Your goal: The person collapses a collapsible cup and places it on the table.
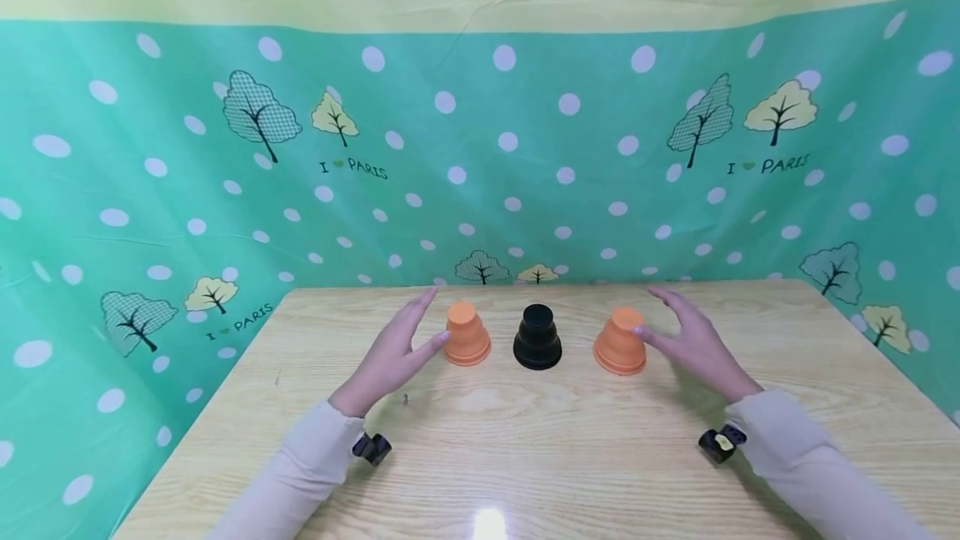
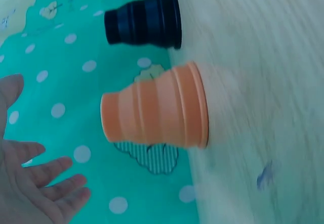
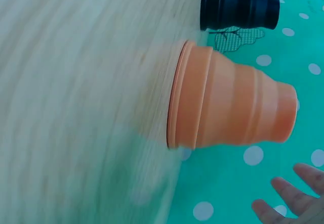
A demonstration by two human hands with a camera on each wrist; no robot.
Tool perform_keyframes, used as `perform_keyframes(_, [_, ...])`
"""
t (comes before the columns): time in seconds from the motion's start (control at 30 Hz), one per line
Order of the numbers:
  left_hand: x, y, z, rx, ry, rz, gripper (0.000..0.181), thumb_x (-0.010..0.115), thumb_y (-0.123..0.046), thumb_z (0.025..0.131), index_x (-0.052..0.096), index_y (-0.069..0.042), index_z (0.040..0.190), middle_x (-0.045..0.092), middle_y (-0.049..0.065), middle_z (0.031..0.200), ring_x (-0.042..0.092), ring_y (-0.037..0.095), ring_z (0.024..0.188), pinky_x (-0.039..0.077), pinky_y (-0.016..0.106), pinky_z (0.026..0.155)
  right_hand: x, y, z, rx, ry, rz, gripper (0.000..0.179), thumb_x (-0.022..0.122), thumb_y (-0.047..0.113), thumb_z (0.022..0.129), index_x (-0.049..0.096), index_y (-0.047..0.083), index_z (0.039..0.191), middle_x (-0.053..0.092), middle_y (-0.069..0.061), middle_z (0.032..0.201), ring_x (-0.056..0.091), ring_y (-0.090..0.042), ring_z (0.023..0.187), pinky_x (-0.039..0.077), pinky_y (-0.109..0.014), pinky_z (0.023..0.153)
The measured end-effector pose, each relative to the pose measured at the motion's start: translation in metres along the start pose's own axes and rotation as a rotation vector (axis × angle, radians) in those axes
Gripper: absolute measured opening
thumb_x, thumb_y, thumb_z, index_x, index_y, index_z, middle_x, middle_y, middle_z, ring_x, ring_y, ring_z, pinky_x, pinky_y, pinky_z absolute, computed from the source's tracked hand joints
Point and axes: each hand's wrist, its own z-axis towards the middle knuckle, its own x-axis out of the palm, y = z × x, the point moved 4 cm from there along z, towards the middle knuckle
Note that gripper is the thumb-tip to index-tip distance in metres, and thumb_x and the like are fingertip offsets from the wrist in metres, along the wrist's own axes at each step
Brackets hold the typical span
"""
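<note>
Three stepped cups, like collapsible silicone ones, stand mouth-down in a row at the far part of the table: an orange cup on the left (image 1: 467, 338), a black cup in the middle (image 1: 537, 340) and another orange cup on the right (image 1: 618, 344). My left hand (image 1: 397, 350) hovers just left of the left orange cup (image 2: 154, 106), thumb toward it, fingers spread and holding nothing. On the other side my right hand (image 1: 696, 344) is held beside the right orange cup (image 3: 233, 100); its thumb overlaps that cup in the head view. Its fingers are extended, the palm without any object.
The pale wood-grain table (image 1: 517, 448) ends at a green dotted curtain (image 1: 420, 148) right behind the cups. A small dark mark (image 1: 406, 399) shows on the tabletop near the left wrist. Small black wrist cameras are strapped under both sleeves.
</note>
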Motion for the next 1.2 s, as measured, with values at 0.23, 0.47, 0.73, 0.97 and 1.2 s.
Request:
perform_keyframes(0.23, [0.005, -0.014, 0.0, 0.046, -0.052, -0.069, 0.06, 0.057, -0.032, 0.095, 0.034, -0.009, 0.146, 0.041, 0.009, 0.146, 0.037, 0.029, 0.134, 0.031, 0.05, 0.108, 0.008, 0.002, 0.002, 0.059, 0.036, 0.137, 0.079, 0.067, 0.038, 0.087, 0.028, -0.001, 0.145, 0.032, -0.024, 0.147, 0.03, -0.046, 0.131, 0.026, -0.065, 0.102])
perform_keyframes(0.47, [0.007, -0.036, -0.005, 0.036, -0.029, -0.235, 0.054, 0.057, -0.023, 0.096, 0.038, -0.004, 0.143, 0.046, 0.013, 0.142, 0.043, 0.029, 0.129, 0.039, 0.048, 0.102, 0.018, 0.004, 0.004, 0.118, 0.048, 0.243, 0.078, 0.069, 0.034, 0.086, 0.031, -0.005, 0.141, 0.037, -0.027, 0.141, 0.036, -0.044, 0.127, 0.032, -0.058, 0.103])
perform_keyframes(0.73, [0.028, -0.038, -0.007, -0.148, 0.032, -0.573, 0.05, 0.053, -0.027, 0.098, 0.041, -0.003, 0.14, 0.045, 0.014, 0.141, 0.042, 0.031, 0.128, 0.039, 0.042, 0.103, 0.028, -0.002, 0.003, 0.196, -0.019, 0.393, 0.07, 0.069, 0.029, 0.087, 0.037, -0.005, 0.138, 0.045, -0.021, 0.135, 0.044, -0.029, 0.121, 0.043, -0.015, 0.092])
perform_keyframes(0.97, [0.042, -0.044, -0.005, -0.176, 0.041, -0.651, 0.046, 0.055, -0.018, 0.097, 0.044, 0.0, 0.138, 0.049, 0.015, 0.137, 0.045, 0.035, 0.124, 0.04, 0.04, 0.102, 0.032, -0.001, 0.0, 0.226, -0.066, 0.433, 0.064, 0.07, 0.026, 0.086, 0.042, -0.004, 0.135, 0.047, -0.02, 0.133, 0.042, -0.028, 0.121, 0.04, -0.005, 0.085])
perform_keyframes(1.2, [0.056, -0.047, -0.006, -0.103, 0.076, -0.639, 0.045, 0.059, -0.012, 0.093, 0.047, 0.003, 0.134, 0.051, 0.018, 0.134, 0.046, 0.036, 0.124, 0.04, 0.044, 0.102, 0.035, 0.0, -0.003, 0.237, -0.092, 0.458, 0.063, 0.071, 0.025, 0.085, 0.043, -0.004, 0.134, 0.047, -0.02, 0.134, 0.041, -0.029, 0.123, 0.04, -0.004, 0.085])
